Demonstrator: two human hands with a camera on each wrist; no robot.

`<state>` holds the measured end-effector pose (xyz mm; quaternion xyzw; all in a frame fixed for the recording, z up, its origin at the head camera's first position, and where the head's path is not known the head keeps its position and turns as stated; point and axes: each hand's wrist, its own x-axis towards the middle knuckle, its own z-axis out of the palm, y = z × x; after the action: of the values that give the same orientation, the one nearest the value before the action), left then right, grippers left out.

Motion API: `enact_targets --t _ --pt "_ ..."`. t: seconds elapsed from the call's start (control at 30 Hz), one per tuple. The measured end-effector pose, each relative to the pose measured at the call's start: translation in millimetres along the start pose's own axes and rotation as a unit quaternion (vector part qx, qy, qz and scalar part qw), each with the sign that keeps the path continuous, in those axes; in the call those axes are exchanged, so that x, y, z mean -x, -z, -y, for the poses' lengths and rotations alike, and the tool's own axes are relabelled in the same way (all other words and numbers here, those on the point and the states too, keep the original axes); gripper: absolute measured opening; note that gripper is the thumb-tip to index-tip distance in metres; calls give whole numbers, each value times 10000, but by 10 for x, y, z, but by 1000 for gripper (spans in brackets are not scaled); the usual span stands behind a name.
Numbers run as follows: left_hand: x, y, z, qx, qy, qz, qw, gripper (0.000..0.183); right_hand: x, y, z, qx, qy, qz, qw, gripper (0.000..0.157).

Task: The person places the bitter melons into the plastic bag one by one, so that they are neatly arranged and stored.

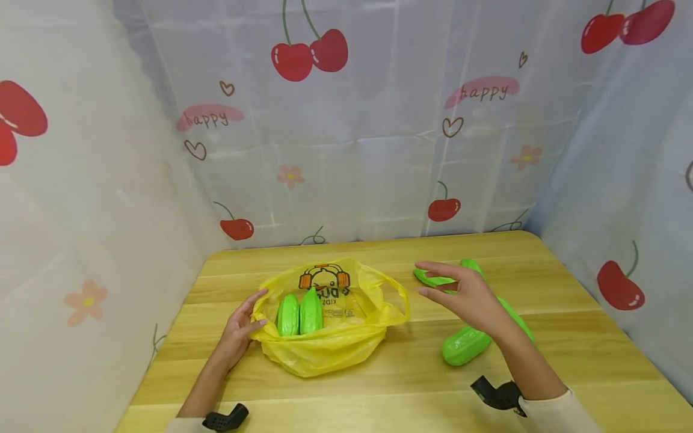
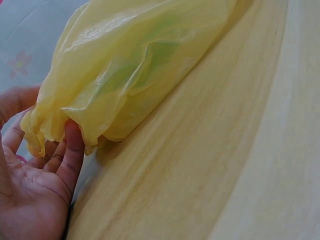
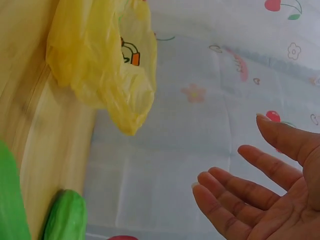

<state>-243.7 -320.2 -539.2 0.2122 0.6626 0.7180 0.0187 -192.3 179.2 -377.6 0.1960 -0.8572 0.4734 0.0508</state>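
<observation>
A yellow plastic bag [image 1: 325,355] with a cartoon duck print stands with its mouth wide on the table. Inside lie two shiny green cucumber-like vegetables [image 1: 289,316], side by side. My left hand [image 1: 238,331] holds the bag's left rim between thumb and fingers; the left wrist view shows the film [image 2: 80,110] bunched at the fingertips. Raised to the right of the bag, my right hand [image 1: 460,294] has its fingers spread and nothing in them. Beneath and around it lie several more green vegetables [image 1: 465,346], partly hidden by the hand and forearm.
The wooden table [image 1: 406,391] meets a cherry-print curtain [image 1: 368,168] at the back, with similar curtains on both sides. In the right wrist view, two green vegetables [image 3: 65,220] show at the lower left. A black wrist device [image 1: 498,394] sits on each forearm.
</observation>
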Motion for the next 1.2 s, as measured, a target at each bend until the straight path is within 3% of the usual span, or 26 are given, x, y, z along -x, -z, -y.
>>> enact_targets --t 0.63,1.2 --pt "3 -2 15 5 37 -26 10000 62 392 464 -380 846 -498 -345 9946 46" --pt "13 -32 -16 2 98 -30 9999 63 627 750 -882 1088 -241 -403 9930 49"
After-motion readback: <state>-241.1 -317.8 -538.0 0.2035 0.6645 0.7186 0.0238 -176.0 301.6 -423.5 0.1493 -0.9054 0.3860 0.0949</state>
